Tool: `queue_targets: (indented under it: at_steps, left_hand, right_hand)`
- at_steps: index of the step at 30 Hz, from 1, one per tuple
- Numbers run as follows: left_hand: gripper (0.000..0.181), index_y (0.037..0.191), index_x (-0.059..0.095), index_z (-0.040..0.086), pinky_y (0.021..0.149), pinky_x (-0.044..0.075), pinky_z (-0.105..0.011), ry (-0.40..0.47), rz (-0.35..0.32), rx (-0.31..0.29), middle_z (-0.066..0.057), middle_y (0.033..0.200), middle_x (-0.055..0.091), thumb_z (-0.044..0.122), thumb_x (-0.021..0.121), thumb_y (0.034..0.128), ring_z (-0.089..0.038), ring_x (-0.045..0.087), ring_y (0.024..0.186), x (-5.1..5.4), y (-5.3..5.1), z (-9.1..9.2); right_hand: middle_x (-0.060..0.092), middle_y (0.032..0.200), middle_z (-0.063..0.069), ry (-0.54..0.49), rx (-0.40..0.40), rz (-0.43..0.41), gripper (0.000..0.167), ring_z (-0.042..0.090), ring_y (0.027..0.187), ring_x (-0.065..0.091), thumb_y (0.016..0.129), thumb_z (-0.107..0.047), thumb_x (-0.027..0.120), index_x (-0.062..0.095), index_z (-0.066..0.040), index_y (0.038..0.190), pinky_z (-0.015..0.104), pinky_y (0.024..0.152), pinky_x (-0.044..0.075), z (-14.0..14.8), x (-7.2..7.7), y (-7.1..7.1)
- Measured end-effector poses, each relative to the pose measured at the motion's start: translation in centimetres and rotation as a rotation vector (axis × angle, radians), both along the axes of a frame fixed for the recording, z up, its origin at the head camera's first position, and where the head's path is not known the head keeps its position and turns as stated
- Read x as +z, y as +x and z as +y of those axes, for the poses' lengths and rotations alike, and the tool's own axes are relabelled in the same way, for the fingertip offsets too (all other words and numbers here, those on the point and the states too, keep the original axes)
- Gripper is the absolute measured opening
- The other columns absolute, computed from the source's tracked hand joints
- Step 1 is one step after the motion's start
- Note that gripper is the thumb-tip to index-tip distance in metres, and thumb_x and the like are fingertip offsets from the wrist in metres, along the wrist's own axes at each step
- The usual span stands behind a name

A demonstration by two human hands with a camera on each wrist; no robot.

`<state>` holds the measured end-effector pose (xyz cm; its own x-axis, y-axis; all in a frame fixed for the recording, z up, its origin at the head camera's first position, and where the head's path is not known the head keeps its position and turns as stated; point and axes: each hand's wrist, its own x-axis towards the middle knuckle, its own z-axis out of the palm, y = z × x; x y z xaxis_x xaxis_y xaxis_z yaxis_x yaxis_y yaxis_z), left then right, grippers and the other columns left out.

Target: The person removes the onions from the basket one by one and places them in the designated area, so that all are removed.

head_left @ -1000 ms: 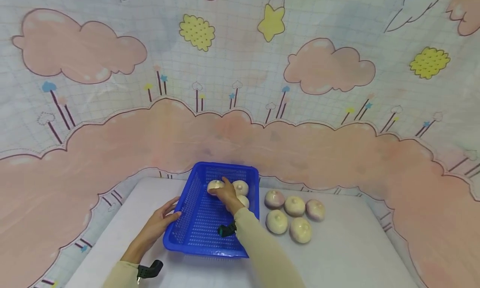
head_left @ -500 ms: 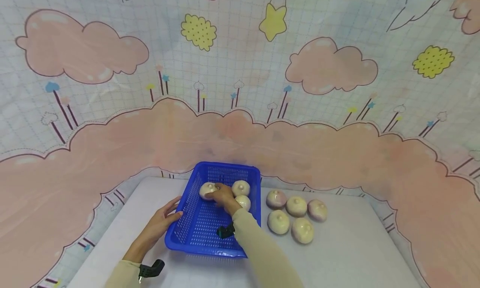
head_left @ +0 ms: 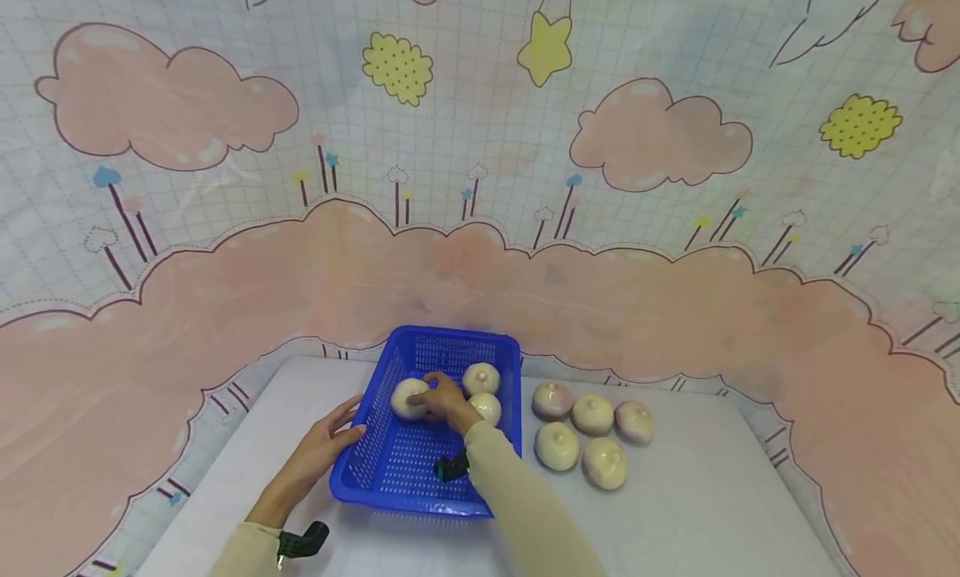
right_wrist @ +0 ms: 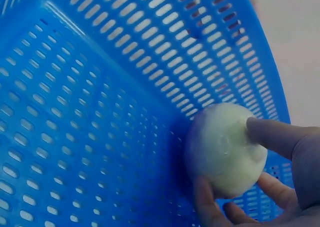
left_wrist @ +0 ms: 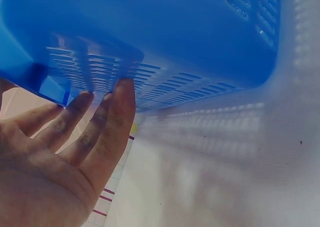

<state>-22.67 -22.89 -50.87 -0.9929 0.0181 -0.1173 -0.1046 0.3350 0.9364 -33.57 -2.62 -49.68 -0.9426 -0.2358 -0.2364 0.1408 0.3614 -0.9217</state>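
Note:
A blue perforated basket [head_left: 420,506] stands on the table with three round, pale, onion-like vegetables inside. My right hand [head_left: 448,400] grips the leftmost pale vegetable [head_left: 407,398] near the basket's left wall; in the right wrist view thumb and fingers spread around this vegetable [right_wrist: 225,149]. The other two, one pale vegetable [head_left: 481,378] behind and another [head_left: 486,408] in front, lie by the right wall, the front one partly behind my right hand. My left hand [head_left: 318,448] rests at the basket's left rim, and in the left wrist view its fingertips touch the perforated outer wall [left_wrist: 190,82].
Right of the basket, several similar vegetables [head_left: 592,414] lie on the white table [head_left: 697,477] in two loose rows. A patterned cloth [head_left: 637,293] with clouds and stars hangs behind the table.
The vegetable in my right hand has moved left and toward the front of the basket, away from the two at the right. My left hand has stayed at the rim.

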Motion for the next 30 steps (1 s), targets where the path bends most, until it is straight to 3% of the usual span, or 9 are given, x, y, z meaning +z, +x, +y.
queue_targets:
  at_steps: [6, 16, 22, 30]
  left_hand:
    - [0.07, 0.157, 0.023, 0.016, 0.108, 0.04, -0.061, -0.007, 0.017, -0.014, -0.027, 0.159, 0.026, 0.032, 0.057, 0.0985, -0.051, 0.035, 0.141, 0.2, -0.1, -0.1]
    - [0.07, 0.157, 0.022, 0.016, 0.107, 0.041, -0.06, -0.001, 0.012, -0.019, -0.028, 0.159, 0.024, 0.033, 0.057, 0.0989, -0.052, 0.034, 0.141, -0.2, -0.1, 0.0]
    - [0.07, 0.157, 0.022, 0.015, 0.107, 0.042, -0.06, -0.008, -0.004, -0.021, -0.028, 0.159, 0.024, 0.033, 0.057, 0.0987, -0.051, 0.035, 0.14, -0.3, 0.0, 0.0]
    - [0.071, 0.157, 0.021, 0.014, 0.107, 0.042, -0.06, 0.0, -0.001, -0.014, -0.028, 0.159, 0.025, 0.033, 0.057, 0.0989, -0.051, 0.035, 0.14, -0.2, 0.0, 0.0]
  right_hand:
    - [0.061, 0.119, 0.016, 0.097, 0.044, 0.065, 0.049, 0.025, 0.095, 0.065, 0.081, -0.019, 0.079, 0.055, -0.008, 0.122, 0.035, 0.074, 0.059, 0.2, 0.2, 0.0]
    - [0.061, 0.121, 0.014, 0.086, 0.057, 0.072, 0.046, 0.023, 0.097, 0.063, 0.08, -0.021, 0.08, 0.059, -0.01, 0.119, 0.037, 0.077, 0.059, 0.8, 1.4, 0.4]
    - [0.061, 0.129, 0.013, 0.108, 0.079, 0.131, 0.048, 0.026, 0.107, 0.061, 0.08, -0.029, 0.079, 0.061, -0.013, 0.122, 0.04, 0.089, 0.054, 1.4, 2.6, 0.8]
    - [0.06, 0.133, 0.015, 0.031, 0.092, 0.092, 0.053, 0.021, 0.102, 0.064, 0.082, -0.03, 0.079, 0.059, -0.017, 0.13, 0.033, 0.079, 0.056, 2.5, 4.3, 1.3]
